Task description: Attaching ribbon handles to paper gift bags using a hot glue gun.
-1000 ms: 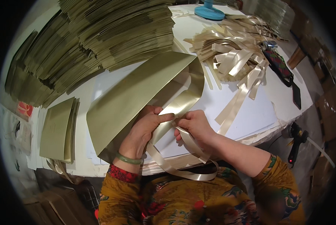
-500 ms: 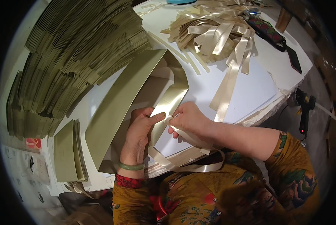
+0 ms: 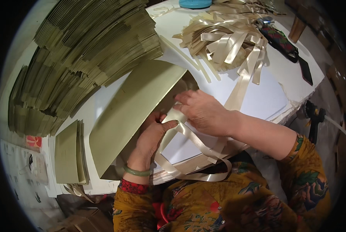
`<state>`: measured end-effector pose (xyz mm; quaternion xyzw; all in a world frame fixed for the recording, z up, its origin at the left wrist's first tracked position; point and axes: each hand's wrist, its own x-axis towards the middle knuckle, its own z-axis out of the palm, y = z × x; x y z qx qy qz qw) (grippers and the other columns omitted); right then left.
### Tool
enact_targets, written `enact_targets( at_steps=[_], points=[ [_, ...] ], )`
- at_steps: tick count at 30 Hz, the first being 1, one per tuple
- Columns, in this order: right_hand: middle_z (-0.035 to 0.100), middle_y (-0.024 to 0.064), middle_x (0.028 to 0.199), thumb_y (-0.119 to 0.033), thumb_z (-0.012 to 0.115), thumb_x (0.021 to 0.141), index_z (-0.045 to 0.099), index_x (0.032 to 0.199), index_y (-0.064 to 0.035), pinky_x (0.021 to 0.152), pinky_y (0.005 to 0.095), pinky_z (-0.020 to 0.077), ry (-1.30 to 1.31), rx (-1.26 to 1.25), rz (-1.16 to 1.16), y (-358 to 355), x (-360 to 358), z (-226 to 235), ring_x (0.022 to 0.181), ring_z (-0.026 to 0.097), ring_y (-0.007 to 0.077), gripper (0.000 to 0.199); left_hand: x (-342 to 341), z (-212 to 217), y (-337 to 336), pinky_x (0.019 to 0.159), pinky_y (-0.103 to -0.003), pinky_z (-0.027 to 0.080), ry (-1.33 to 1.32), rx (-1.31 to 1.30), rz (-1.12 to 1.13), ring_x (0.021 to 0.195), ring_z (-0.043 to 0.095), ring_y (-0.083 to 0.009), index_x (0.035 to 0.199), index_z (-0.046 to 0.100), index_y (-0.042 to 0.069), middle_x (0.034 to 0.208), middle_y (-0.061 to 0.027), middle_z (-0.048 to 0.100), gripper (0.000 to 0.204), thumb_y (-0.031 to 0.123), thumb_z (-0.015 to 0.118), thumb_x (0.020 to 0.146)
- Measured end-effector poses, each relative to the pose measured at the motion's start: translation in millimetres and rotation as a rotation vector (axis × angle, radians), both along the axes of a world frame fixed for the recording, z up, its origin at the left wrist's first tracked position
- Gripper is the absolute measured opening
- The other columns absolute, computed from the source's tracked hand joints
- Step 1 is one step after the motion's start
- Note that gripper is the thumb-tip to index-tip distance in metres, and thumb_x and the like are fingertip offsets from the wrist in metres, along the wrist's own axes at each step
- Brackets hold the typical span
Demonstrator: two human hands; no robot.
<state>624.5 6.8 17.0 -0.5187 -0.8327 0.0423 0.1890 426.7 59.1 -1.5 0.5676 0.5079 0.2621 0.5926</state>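
Note:
An olive-gold paper bag (image 3: 130,112) lies tilted on the table, its mouth facing right. My left hand (image 3: 151,133) is closed on the bag's near side panel, thumb outside and fingers inside the mouth. A green bangle circles that wrist. Bent over the same panel, my right hand (image 3: 204,112) has its fingers reaching into the mouth; what they pinch is hidden. From the panel, close to my left thumb, a cream satin ribbon (image 3: 198,144) runs out and loops over the table's front edge.
Stacked olive-gold bags (image 3: 92,46) fill the back left, and a few more bags (image 3: 68,154) stand nearer. A heap of cream ribbons (image 3: 227,42) lies at the back, beside a patterned pouch (image 3: 277,38). A black glue gun (image 3: 316,120) hangs off the right edge.
My right hand has moved up from the panel's outer face to the mouth, fingers now over its inner side. The bag has turned, showing more of its broad face.

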Motion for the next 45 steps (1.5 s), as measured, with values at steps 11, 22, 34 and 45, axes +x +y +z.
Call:
enact_targets(
  at_steps=[11, 22, 34, 45],
  points=[
    [0.066, 0.0158, 0.092, -0.016, 0.073, 0.065, 0.066, 0.084, -0.0036, 0.092, 0.0442, 0.0447, 0.137, -0.119, 0.128, 19.5, 19.5, -19.6, 0.100, 0.061, 0.0332, 0.024, -49.4, -32.4, -27.2, 0.089, -0.035, 0.047, 0.787, 0.895, -0.270, 0.097, 0.059, -0.0260, 0.120, 0.057, -0.003, 0.109, -0.0137, 0.062, 0.051, 0.036, 0.069, 0.089],
    [0.064, 0.0150, 0.076, -0.023, 0.074, 0.062, 0.064, 0.073, -0.0046, 0.071, 0.0439, 0.0495, 0.125, -0.098, 0.145, 23.6, 32.0, -7.2, 0.075, 0.063, 0.0351, 0.024, -86.3, -13.2, -10.3, 0.090, -0.039, 0.047, 0.456, 0.542, -0.134, 0.104, 0.061, -0.0323, 0.122, 0.056, 0.004, 0.109, -0.0160, 0.066, 0.034, 0.022, 0.059, 0.094],
    [0.055, 0.0000, 0.073, -0.017, 0.063, 0.065, 0.059, 0.063, -0.0121, 0.079, 0.0329, 0.0433, -0.079, 0.272, 0.355, 4.7, 40.2, -19.2, 0.079, 0.057, 0.0197, 0.007, -48.6, 35.8, -43.6, 0.099, -0.041, 0.044, 0.841, 0.622, -0.499, 0.119, 0.053, -0.0411, 0.134, 0.043, -0.007, 0.128, -0.0306, 0.053, 0.091, 0.066, 0.061, 0.082],
    [0.053, 0.0047, 0.094, -0.018, 0.055, 0.078, 0.064, 0.113, 0.0026, 0.091, 0.0357, 0.0405, -0.695, 0.062, 0.439, -45.4, 33.7, 2.3, 0.093, 0.054, 0.0185, 0.041, -25.8, 44.7, -53.6, 0.072, -0.044, 0.052, 1.024, 0.683, -0.543, 0.089, 0.063, -0.0356, 0.110, 0.055, -0.003, 0.104, -0.0236, 0.059, 0.069, 0.053, 0.074, 0.074]
  ],
)
